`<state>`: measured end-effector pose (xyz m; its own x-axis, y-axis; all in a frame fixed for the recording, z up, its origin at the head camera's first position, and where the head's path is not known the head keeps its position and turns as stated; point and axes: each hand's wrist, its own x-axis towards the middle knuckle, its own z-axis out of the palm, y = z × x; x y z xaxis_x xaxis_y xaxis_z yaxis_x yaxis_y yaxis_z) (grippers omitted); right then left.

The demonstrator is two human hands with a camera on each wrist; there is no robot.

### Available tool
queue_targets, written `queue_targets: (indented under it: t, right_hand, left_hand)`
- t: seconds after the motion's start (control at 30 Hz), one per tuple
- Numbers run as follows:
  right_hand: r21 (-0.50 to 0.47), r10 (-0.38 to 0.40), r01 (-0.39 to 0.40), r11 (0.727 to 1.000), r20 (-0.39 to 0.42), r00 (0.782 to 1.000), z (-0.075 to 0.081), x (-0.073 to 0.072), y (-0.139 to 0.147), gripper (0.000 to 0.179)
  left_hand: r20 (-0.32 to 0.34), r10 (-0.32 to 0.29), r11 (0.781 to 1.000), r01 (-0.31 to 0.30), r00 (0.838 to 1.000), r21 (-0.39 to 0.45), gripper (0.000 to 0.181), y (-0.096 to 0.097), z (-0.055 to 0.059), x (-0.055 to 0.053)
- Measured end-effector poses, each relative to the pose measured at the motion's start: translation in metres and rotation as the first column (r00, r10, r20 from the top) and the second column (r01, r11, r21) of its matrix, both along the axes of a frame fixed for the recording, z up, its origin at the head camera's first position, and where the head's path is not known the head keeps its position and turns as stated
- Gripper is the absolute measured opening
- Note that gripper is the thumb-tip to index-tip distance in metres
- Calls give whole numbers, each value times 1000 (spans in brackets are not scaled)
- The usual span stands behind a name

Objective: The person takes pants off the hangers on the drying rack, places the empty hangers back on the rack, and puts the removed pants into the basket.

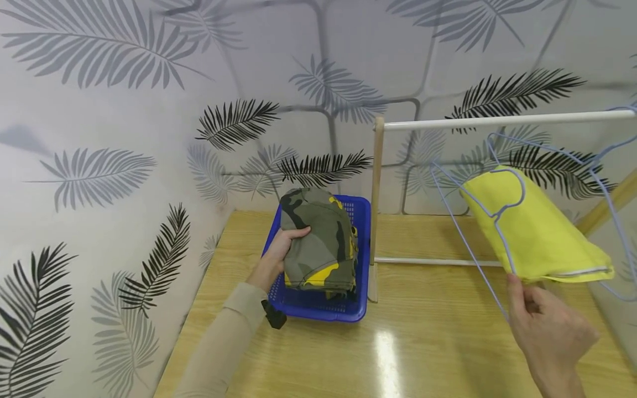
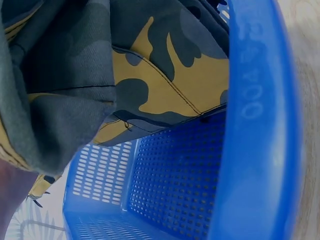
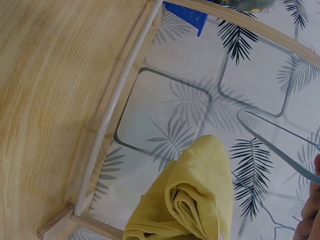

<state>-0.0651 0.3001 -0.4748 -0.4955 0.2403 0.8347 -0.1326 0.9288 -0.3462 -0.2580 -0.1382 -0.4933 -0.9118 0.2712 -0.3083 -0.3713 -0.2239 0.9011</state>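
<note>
My left hand grips a camouflage garment by its left side, with the thumb on top and the other fingers hidden. Grey-green with yellow and black patches, the garment is folded and sits in the blue basket. In the left wrist view its stitched folds lie beside the basket's rim. My right hand pinches one arm of a light-blue wire hanger between thumb and finger. Behind that hanger is a folded yellow garment; the right wrist view shows its rolled end.
A clothes rack stands on the wooden table, with a white top bar, a wooden post and a lower white bar. Another blue hanger is at the far right. A leaf-patterned wall closes the back.
</note>
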Motion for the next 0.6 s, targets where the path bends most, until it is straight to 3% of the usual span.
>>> queue_targets:
  t: [0.33,0.6]
  right_hand:
    - [-32,1,-1,999,-9,1000,-2,0,-2,75]
    - [-44,4,-4,999,-4,1000,-4,-1,-2,75]
  left_hand:
    - [28,-4,997,6,1000,-74,57,1,-12,-3]
    - [40,-31,987,37,999,-155,47,0,-12,-9]
